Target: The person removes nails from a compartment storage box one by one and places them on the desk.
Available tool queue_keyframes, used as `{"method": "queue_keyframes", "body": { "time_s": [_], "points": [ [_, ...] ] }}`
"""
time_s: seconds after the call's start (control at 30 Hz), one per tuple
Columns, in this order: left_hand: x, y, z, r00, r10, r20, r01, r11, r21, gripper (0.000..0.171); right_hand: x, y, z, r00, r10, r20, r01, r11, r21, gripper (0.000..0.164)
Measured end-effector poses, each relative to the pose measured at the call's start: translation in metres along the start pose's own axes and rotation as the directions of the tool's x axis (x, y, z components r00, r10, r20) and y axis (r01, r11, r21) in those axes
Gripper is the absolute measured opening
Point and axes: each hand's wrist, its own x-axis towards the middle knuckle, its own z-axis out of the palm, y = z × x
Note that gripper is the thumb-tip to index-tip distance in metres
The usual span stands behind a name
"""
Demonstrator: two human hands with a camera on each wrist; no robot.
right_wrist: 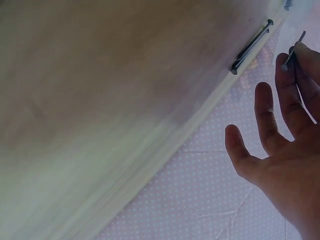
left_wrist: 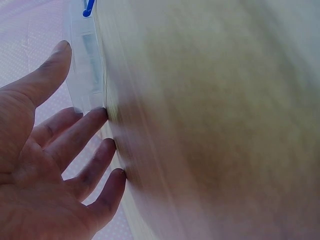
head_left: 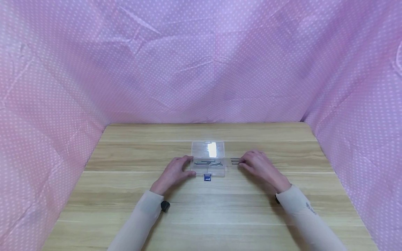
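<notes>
A clear plastic box (head_left: 216, 171) lies on the table with its lid (head_left: 201, 150) laid back. Several metal nails (head_left: 204, 163) rest inside it, and a blue latch (head_left: 207, 177) is at its front. My left hand (head_left: 174, 170) is at the box's left end, thumb by the front corner and index finger by the back one, fingers spread and fairly straight. To the right of the box, my right hand (head_left: 257, 165) pinches a nail (right_wrist: 294, 54) between thumb and fingertips. Beside that hand, more nails (right_wrist: 252, 47) lie on the wood.
The wooden table (head_left: 201, 216) has pale grain and carries the box and loose nails near its middle. Pink dotted cloth (head_left: 201, 69) hangs behind it and along both sides. A black band (head_left: 165, 206) shows at the left wrist.
</notes>
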Motion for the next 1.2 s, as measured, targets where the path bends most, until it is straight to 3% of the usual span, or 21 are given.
{"method": "queue_keyframes", "body": {
  "time_s": [0.57,1.2],
  "points": [
    [-0.001,0.0002,0.0016,1.0,-0.009,0.002,0.009,1.0,0.001,0.072,0.0022,0.0039,0.0059,0.998,-0.005,0.065,0.005,1.0,-0.007,0.007],
    [-0.0013,0.0009,0.0005,1.0,0.003,-0.005,-0.003,1.0,-0.005,0.071,0.0035,0.0043,0.0084,0.997,-0.037,0.067,0.042,0.996,-0.079,0.007]
  ]
}}
